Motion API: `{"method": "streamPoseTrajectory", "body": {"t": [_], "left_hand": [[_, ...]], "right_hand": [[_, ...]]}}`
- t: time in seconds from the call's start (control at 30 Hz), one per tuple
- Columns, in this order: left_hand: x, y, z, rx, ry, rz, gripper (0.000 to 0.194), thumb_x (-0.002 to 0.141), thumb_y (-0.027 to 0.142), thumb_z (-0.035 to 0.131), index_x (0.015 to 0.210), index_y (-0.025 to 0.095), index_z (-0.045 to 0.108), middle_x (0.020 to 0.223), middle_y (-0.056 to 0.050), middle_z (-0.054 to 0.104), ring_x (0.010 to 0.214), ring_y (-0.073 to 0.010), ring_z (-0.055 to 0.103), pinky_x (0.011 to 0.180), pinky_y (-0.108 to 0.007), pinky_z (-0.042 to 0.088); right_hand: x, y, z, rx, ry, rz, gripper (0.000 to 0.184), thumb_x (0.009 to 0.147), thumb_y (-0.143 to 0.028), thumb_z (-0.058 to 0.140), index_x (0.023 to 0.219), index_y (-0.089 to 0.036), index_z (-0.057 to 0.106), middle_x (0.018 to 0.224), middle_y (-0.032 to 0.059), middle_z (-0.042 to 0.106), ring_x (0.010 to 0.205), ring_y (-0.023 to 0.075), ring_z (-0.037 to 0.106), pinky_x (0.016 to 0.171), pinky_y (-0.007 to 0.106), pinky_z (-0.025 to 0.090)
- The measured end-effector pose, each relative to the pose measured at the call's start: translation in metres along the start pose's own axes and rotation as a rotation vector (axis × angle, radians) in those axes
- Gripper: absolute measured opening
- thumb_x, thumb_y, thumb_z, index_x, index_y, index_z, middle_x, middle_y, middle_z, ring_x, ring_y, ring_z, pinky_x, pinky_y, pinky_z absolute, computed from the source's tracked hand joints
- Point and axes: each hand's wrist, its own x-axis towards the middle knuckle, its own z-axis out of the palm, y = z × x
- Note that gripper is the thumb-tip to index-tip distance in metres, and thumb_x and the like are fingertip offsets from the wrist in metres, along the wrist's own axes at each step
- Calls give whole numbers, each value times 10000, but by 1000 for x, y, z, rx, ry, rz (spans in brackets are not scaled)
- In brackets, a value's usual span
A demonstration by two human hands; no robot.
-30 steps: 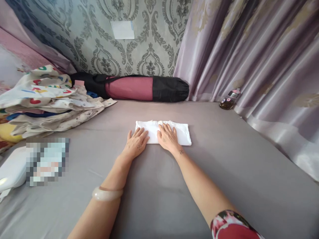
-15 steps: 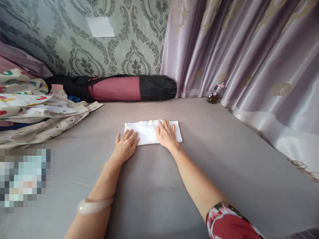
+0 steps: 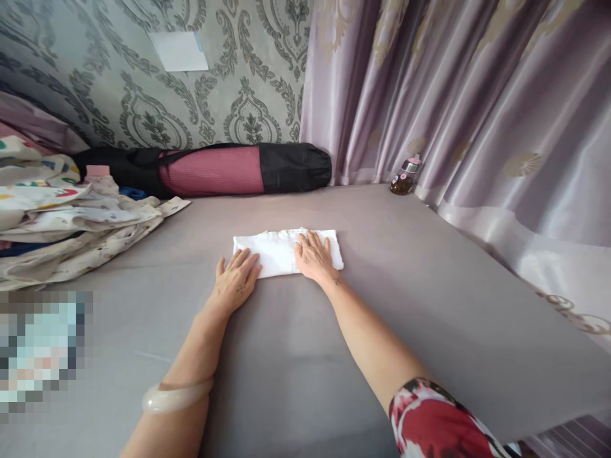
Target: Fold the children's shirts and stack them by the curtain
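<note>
A folded white cloth (image 3: 274,254) lies flat on the grey sheet as a long, narrow rectangle, its far edge slightly ruffled. Whether it is a garment or a towel I cannot tell. Over its near left corner rests my left hand (image 3: 236,280), fingers spread and flat. My right hand (image 3: 315,256) lies palm down on the right half of the cloth, with its fingers stretched toward the far edge. Neither hand grips the cloth. A pale bangle (image 3: 176,399) circles my left forearm.
Printed clothes (image 3: 90,216) are heaped at the left. Along the wall lies a rolled mat in a black and pink bag (image 3: 214,170). A bottle with a pink top (image 3: 403,177) stands by the curtain (image 3: 458,108). A blurred-out item (image 3: 42,350) lies at the near left.
The view has swung to the right, so everything sits further left in the picture. My left hand has slid slightly outward toward the cloth's left corner; my right hand stays on the cloth.
</note>
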Motion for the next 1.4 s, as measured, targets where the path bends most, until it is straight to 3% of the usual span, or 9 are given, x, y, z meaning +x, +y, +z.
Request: {"method": "streamPoseTrajectory", "body": {"t": [0.37,0.7,0.83,0.97,1.07,1.17,1.3,1.4], "left_hand": [[-1,-1,1,3,16,7,470,1008,376,297,1384,214,527,1519,-116,448,1449,-272,338,1168,-589,226],[4,5,0,19,-81,-65,547,1013,420,206,1480,229,418,1603,-109,299,1487,-284,243,1161,-568,240],[10,8,-4,50,-48,-49,523,1012,419,207,1445,253,448,1543,-111,414,1422,-295,366,1152,-580,230],[29,11,-13,129,7,-34,494,999,398,242,1352,221,540,1326,-129,605,1224,-308,540,1064,-500,365],[53,11,-21,171,-74,-41,449,980,355,286,1233,211,629,1258,-147,630,1205,-322,542,969,-448,434],[79,7,-29,169,-200,-63,397,951,268,344,1177,226,667,1281,-133,636,1210,-298,558,1012,-444,399],[107,-2,-40,134,-293,-95,357,864,231,498,1164,299,678,1283,-74,666,1180,-270,600,1029,-454,393],[123,-6,-45,129,-327,-107,338,766,260,633,1091,308,712,1254,-84,683,1175,-314,601,995,-493,420]], "right_hand": [[5,17,-11,-48,92,167,595,1033,-406,183,1519,-103,343,1610,168,244,1502,288,143,1194,535,70],[8,23,-4,-48,6,203,631,1029,-432,158,1535,-85,301,1625,164,198,1501,294,140,1191,477,135],[10,23,-4,-62,-15,206,632,1028,-432,158,1536,-82,300,1625,165,198,1500,299,146,1185,478,147],[13,25,-10,-133,-3,172,589,1022,-393,226,1501,-85,376,1588,177,300,1466,304,246,1168,468,195],[20,31,-23,-215,-54,104,495,1017,-305,267,1409,-132,516,1466,175,488,1361,279,430,1115,418,293],[33,36,-41,-261,-162,72,399,992,-218,361,1277,-186,639,1330,147,616,1239,241,561,1017,339,392],[53,35,-62,-294,-231,68,323,915,-192,554,1211,-193,684,1280,135,657,1210,246,592,956,316,442],[66,31,-71,-317,-291,71,345,858,-194,651,1201,-194,690,1300,131,648,1211,253,596,954,322,458]]}}
